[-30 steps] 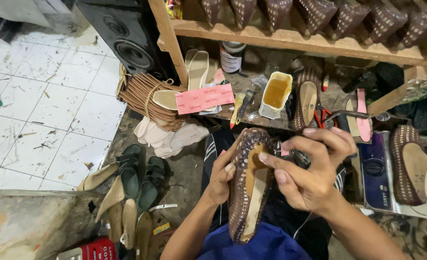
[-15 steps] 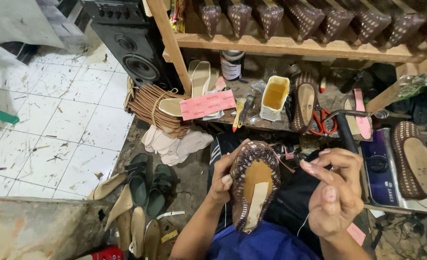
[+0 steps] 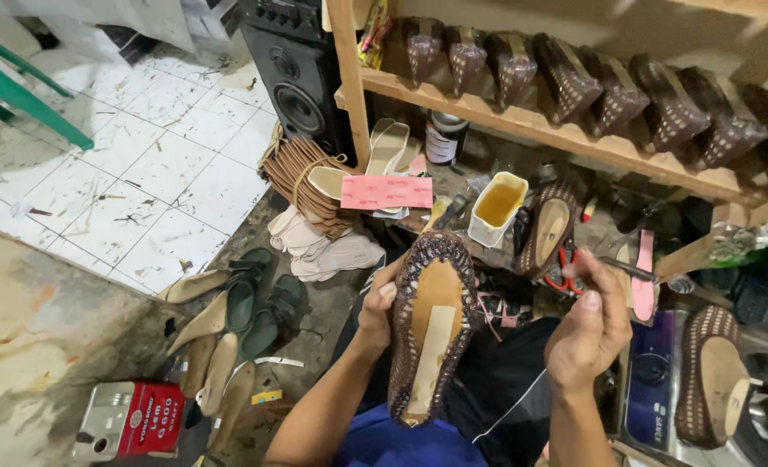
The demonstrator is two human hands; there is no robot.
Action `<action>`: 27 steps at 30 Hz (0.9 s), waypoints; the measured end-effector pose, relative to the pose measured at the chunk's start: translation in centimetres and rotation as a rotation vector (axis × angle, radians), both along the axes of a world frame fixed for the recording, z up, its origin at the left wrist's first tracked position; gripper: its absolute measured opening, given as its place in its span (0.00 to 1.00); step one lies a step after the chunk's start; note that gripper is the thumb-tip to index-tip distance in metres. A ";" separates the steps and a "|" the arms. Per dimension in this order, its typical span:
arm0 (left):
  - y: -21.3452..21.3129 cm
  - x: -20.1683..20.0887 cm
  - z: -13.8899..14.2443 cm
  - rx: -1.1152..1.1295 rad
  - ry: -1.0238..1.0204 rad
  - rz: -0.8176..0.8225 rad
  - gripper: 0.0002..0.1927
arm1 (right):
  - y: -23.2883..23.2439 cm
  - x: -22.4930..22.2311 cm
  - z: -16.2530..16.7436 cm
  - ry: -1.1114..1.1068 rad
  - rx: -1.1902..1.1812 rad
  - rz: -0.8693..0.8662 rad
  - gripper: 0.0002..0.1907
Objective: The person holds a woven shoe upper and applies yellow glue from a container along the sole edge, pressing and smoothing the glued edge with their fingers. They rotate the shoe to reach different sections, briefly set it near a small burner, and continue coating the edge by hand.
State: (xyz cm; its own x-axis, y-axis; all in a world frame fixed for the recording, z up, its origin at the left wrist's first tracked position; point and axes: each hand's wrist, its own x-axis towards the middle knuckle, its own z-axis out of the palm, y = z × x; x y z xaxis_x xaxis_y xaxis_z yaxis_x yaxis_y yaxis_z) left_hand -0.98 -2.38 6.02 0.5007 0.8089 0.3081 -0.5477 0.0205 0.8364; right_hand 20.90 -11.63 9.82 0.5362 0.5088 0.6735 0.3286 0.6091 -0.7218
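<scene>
Presently I note my left hand [image 3: 375,310] gripping the woven shoe [image 3: 431,324] sole-up at frame centre; my right hand [image 3: 587,333] pinches a white thread [image 3: 509,406], lower right.

The left hand's [image 3: 375,313] fingers were hidden behind the woven shoe [image 3: 430,324]. The white thread [image 3: 509,408] was too thin to follow into the right hand [image 3: 588,330]. The green chair [image 3: 12,95] was cut off at the picture's left edge.

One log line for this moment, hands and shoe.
left hand: holds woven shoe sole-up | right hand: pinches thread, raised beside shoe
</scene>
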 end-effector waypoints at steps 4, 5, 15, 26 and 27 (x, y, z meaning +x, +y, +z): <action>-1.2 1.5 1.5 -0.116 -0.181 -0.086 0.50 | -1.4 1.0 -3.5 0.245 -0.068 0.096 0.24; -1.3 1.7 1.8 -0.129 -0.215 -0.133 0.50 | -1.5 1.0 -4.3 0.315 -0.083 0.125 0.25; 1.1 1.5 0.3 -0.486 -0.495 -0.420 0.50 | -4.0 -3.1 -11.7 0.734 0.013 0.260 0.33; 7.9 -0.8 2.5 0.050 -0.178 -0.237 0.52 | -13.9 -7.0 -17.9 0.640 -0.590 -0.259 0.33; 8.2 -0.8 2.7 0.147 -0.137 -0.197 0.53 | -13.5 -7.5 -17.5 0.619 -0.598 -0.305 0.33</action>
